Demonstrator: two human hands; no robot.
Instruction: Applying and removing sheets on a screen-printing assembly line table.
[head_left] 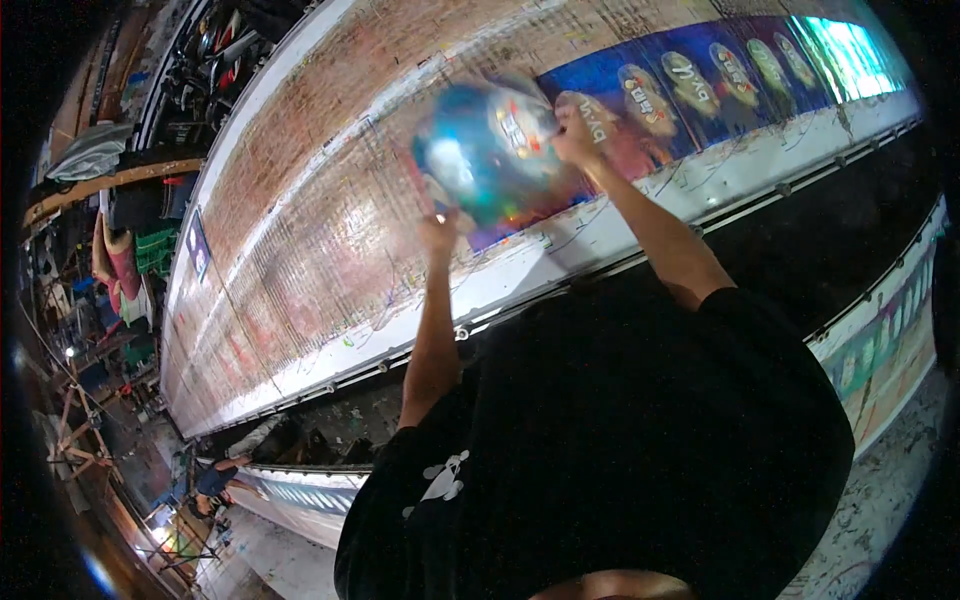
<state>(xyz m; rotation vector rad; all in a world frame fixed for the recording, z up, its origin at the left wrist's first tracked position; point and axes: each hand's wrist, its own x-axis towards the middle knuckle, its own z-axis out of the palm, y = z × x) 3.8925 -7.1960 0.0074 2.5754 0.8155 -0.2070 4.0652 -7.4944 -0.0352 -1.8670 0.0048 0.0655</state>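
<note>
A glossy printed sheet (475,165), blue-green with an orange-and-white patch, is blurred by motion above the long table. My left hand (438,232) is closed at its lower left corner. At its right edge, my right hand (576,140) is closed on it too. To the right, a row of dark blue printed sheets (690,92) with pale oval pictures lies along the table, partly beneath the held one. A shiny, light-reflecting sheet (848,58) ends the row. Blur hides the exact finger placement.
The long table (300,250) has a worn, stained brown top and a white near border. A small printed piece (197,245) lies at its left end. Behind me stands another long table (300,495) bearing prints; a person (212,478) bends beside it. Clutter and a green crate (155,252) fill the left.
</note>
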